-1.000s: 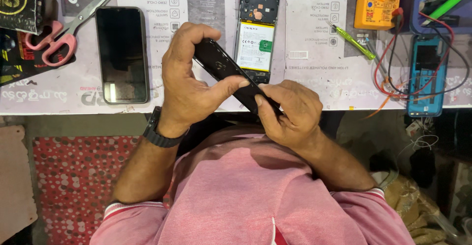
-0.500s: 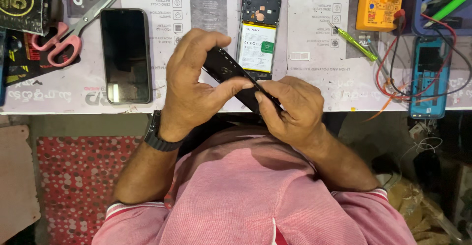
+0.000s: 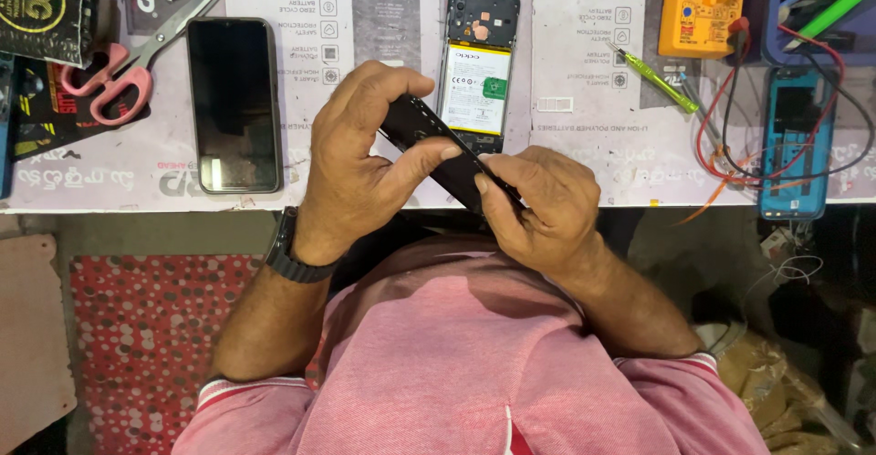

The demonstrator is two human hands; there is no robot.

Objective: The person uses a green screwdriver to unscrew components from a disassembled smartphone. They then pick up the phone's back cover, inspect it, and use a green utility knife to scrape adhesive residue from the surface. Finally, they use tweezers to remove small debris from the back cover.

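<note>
Hands, left point(image 3: 365, 158) and right point(image 3: 538, 204), each grip clenched on black phone frame point(image 3: 438, 149), above table edge point(image 3: 137, 207).

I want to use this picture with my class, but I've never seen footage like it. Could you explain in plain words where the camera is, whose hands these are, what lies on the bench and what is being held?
There is no machine here. The camera sits on a person's head and looks straight down, so you see their own pink shirt, arms and hands.

Both hands hold one black phone part, tilted above the bench edge: the left hand grips its upper end, the right hand its lower end.

On the bench lie an opened phone with its battery showing, a dark-screened phone, pink-handled scissors, a green screwdriver, an orange meter with red and black leads, and a blue phone frame.
</note>
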